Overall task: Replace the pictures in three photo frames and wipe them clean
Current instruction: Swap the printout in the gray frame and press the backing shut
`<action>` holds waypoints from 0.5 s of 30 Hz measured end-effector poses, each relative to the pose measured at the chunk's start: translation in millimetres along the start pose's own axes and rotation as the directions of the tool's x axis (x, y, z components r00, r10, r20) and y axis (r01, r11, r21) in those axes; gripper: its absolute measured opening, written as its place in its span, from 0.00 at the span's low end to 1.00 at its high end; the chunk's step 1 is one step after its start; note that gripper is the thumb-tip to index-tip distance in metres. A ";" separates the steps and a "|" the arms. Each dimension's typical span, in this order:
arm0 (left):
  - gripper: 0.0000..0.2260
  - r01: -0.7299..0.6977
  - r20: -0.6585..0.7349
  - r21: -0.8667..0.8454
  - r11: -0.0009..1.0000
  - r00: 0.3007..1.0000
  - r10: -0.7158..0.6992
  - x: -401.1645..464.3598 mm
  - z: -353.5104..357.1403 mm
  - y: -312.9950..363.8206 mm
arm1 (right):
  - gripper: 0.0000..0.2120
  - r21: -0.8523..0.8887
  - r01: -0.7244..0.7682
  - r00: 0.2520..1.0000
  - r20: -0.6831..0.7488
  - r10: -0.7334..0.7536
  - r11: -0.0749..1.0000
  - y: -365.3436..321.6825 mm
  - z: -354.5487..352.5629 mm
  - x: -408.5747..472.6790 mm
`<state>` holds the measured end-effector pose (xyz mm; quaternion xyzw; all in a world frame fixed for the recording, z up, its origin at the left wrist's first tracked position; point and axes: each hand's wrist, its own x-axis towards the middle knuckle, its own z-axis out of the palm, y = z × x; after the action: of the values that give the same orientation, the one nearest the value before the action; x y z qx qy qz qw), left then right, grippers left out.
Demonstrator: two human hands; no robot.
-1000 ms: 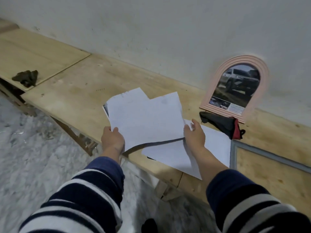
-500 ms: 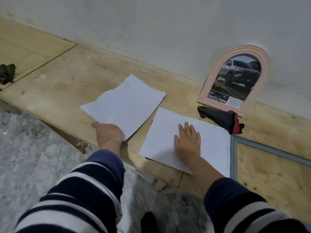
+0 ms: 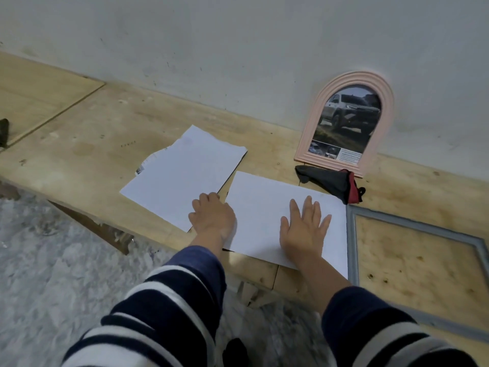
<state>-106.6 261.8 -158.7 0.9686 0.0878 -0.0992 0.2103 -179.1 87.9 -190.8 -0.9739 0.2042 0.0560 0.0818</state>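
Two sheets (image 3: 182, 176) lie beside folded cloth (image 3: 332, 182), pink frame (image 3: 344, 123).

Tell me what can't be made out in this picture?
- Printed sides of the left sheet and right sheet: face down, head view.
- Small caption text in the pink arched frame: too small.
- Grey frame: cut off by the right edge.
- Left hand fingertips: curled under, hidden by its own back.
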 end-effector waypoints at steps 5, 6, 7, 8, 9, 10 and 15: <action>0.14 0.016 0.037 -0.084 0.996 0.999 -0.013 -8.7 -1.1 5.8 | 0.28 0.037 -0.033 0.992 0.119 0.028 0.999 15.3 4.3 -7.5; 0.13 0.010 0.018 -0.112 0.994 1.000 -0.008 -8.9 -3.3 4.6 | 0.28 0.038 -0.033 0.991 0.132 0.027 0.999 15.1 3.7 -7.1; 0.12 -0.017 -0.014 -0.107 0.994 1.000 0.015 -8.7 -5.0 3.5 | 0.28 0.044 -0.036 0.989 0.146 0.029 0.998 14.2 2.5 -6.6; 0.12 -0.059 -0.054 -0.076 0.995 0.997 0.055 -9.2 -6.1 2.3 | 0.27 0.049 -0.039 0.987 0.160 0.030 0.998 13.3 1.4 -6.2; 0.11 -0.104 -0.081 -0.065 0.992 0.992 0.099 -8.4 -6.2 0.9 | 0.28 0.055 -0.038 0.984 0.174 0.028 0.998 12.2 0.3 -5.6; 0.11 -0.143 -0.088 -0.111 0.983 0.987 0.134 -7.4 -5.3 -0.1 | 0.28 0.061 -0.038 0.982 0.185 0.026 0.997 11.8 -0.8 -5.3; 0.05 -0.181 -0.074 -0.422 0.888 0.983 0.165 -10.9 -12.4 2.2 | 0.27 0.168 -0.053 0.983 0.181 0.022 0.984 16.7 -11.0 -4.8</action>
<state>-114.7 263.8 -144.2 0.9046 0.0245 -0.0412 0.4235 -189.4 72.7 -181.7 -0.9502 0.2186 0.1266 0.1824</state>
